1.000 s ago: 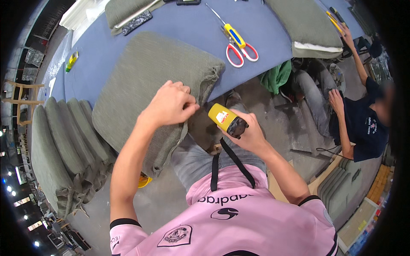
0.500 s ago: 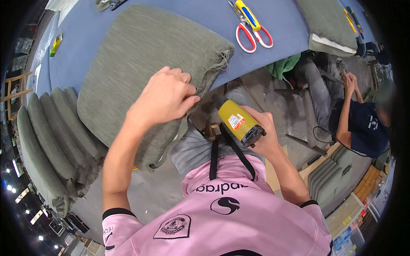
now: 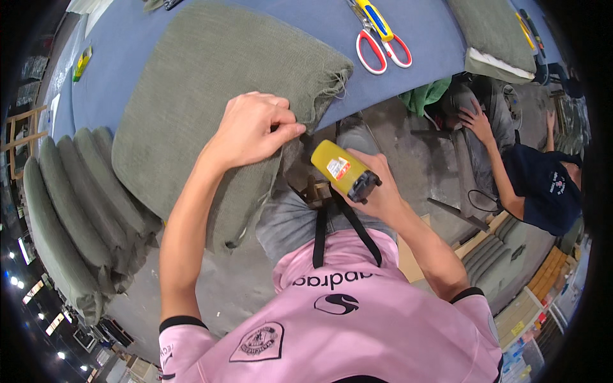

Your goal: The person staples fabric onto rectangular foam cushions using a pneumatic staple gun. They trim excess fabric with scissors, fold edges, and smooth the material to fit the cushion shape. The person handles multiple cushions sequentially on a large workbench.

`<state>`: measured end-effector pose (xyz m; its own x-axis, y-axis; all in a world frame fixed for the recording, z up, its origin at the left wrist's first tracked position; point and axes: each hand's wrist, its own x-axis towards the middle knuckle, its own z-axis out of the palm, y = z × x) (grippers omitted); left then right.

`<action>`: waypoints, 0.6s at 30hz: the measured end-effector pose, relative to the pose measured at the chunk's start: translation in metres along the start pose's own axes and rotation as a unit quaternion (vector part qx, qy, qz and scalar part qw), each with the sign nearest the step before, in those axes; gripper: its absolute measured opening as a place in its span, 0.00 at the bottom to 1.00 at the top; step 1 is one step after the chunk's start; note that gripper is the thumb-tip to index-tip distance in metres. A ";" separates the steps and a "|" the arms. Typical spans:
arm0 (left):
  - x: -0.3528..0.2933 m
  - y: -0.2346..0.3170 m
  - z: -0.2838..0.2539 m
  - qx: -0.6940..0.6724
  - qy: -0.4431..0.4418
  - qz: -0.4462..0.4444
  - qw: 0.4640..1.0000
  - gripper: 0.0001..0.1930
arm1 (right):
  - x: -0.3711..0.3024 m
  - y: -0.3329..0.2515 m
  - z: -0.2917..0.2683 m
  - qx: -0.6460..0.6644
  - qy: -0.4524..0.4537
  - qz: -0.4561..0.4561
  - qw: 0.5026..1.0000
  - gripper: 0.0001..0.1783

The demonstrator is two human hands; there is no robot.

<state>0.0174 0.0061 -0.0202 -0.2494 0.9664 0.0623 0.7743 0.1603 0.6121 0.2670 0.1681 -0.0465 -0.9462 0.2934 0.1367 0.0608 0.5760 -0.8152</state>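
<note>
A grey-green fabric-covered cushion (image 3: 191,83) lies over the near edge of the blue tabletop, one side hanging toward my lap. My left hand (image 3: 255,127) is closed over its near right edge, the thumb pressing along the border. Frayed threads stick out at the cushion's right corner, just beyond that hand. In my right hand (image 3: 383,185) is a yellow staple gun (image 3: 338,166) with a black end cap, fingers wrapped round its grip. The gun's front end points at the cushion's edge near my left thumb; whether it touches cannot be seen.
Scissors (image 3: 382,60) and a yellow-and-blue handled tool (image 3: 377,19) lie on the table (image 3: 421,25). Another cushion (image 3: 495,38) with a white edge is at upper right. Several covered cushions (image 3: 83,210) lean at left. A co-worker (image 3: 543,185) in dark clothing is at right.
My right hand has brought the staple gun left and slightly up, closer to the cushion's edge. My left hand has shifted slightly up along that edge. The co-worker's hands have moved apart.
</note>
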 end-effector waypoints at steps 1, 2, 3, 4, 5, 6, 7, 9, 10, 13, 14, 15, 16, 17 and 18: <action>-0.001 0.001 0.002 0.011 0.004 -0.010 1.000 0.20 | -0.001 0.000 -0.001 -0.003 -0.006 0.008 1.000 0.25; -0.003 0.003 0.001 0.023 0.014 -0.001 1.000 0.20 | -0.001 0.000 -0.002 -0.006 -0.012 0.013 1.000 0.26; -0.006 0.005 0.000 0.035 0.024 0.009 0.999 0.20 | 0.001 -0.005 -0.005 -0.006 -0.019 0.025 0.999 0.26; -0.007 0.008 -0.003 0.047 0.034 0.018 0.998 0.20 | 0.001 -0.007 -0.007 -0.001 -0.015 0.027 1.000 0.27; -0.010 0.015 -0.006 0.074 0.025 0.035 0.996 0.20 | -0.003 -0.008 -0.007 0.006 -0.013 0.033 0.999 0.28; -0.013 0.027 -0.008 0.102 0.015 0.052 0.993 0.20 | -0.005 -0.008 -0.009 0.011 -0.009 0.036 0.999 0.29; -0.015 0.034 -0.011 0.128 0.005 0.069 0.989 0.19 | -0.006 -0.006 -0.010 0.018 0.000 0.034 0.999 0.29; -0.015 0.024 -0.010 0.111 -0.024 0.070 0.991 0.20 | -0.013 -0.008 -0.008 0.032 -0.004 0.030 0.999 0.30; -0.013 0.015 -0.009 0.102 -0.038 0.072 0.991 0.20 | -0.014 -0.011 -0.007 0.036 -0.009 0.024 0.999 0.31; -0.013 0.000 -0.012 0.021 -0.073 0.052 0.996 0.20 | -0.010 -0.016 -0.005 0.023 -0.032 0.030 0.999 0.31; -0.011 -0.002 -0.010 0.007 -0.079 0.049 0.996 0.20 | -0.009 -0.015 -0.004 0.021 -0.041 0.036 0.998 0.31; -0.011 -0.002 -0.009 0.004 -0.078 0.044 0.996 0.20 | -0.009 -0.014 -0.004 0.020 -0.050 0.041 0.998 0.31; -0.012 0.001 -0.009 0.002 -0.076 0.039 0.996 0.19 | -0.009 -0.012 -0.004 0.026 -0.056 0.042 0.997 0.31; -0.013 0.002 -0.010 0.002 -0.075 0.034 0.997 0.19 | -0.009 -0.010 -0.003 0.033 -0.062 0.042 0.997 0.31; -0.012 -0.001 -0.007 0.003 -0.054 0.041 0.998 0.19 | -0.007 -0.003 0.001 0.037 -0.070 0.049 0.996 0.31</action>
<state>0.0158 -0.0065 -0.0158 -0.1216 0.9922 0.0259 0.7928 0.0813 0.6040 0.2731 0.1634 -0.0458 -0.9721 0.2338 -0.0208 0.1365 0.4908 -0.8605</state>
